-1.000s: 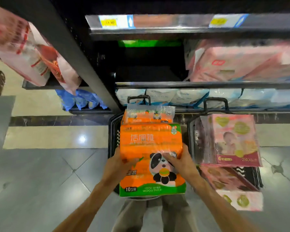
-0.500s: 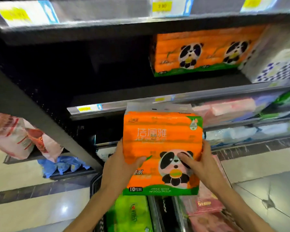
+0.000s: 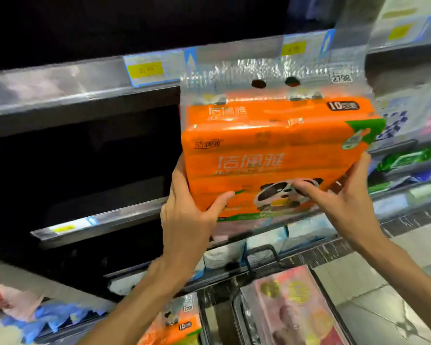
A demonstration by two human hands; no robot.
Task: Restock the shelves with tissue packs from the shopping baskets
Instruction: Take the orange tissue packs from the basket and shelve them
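I hold a large orange tissue pack (image 3: 271,155) with a panda print and a clear plastic handle flap up in front of the dark shelves. My left hand (image 3: 187,215) grips its lower left corner, thumb on the front. My right hand (image 3: 343,195) holds the lower right side, fingers across the panda. The pack is level with a dark shelf bay (image 3: 85,150) to its left. Below, another orange pack (image 3: 177,324) lies in a basket, and a pink pack (image 3: 291,305) fills the black shopping basket (image 3: 237,305) at the right.
A metal shelf rail with yellow price tags (image 3: 144,69) runs above the held pack. Green and blue-white packs (image 3: 403,158) sit on shelves at the right. Blue packs (image 3: 47,317) and pink packs (image 3: 15,300) lie at the lower left. Tiled floor (image 3: 373,290) shows at the lower right.
Both hands have lifted the orange pack from the basket up to the upper shelves. The view has tilted upward and the baskets have dropped toward the bottom of the frame.
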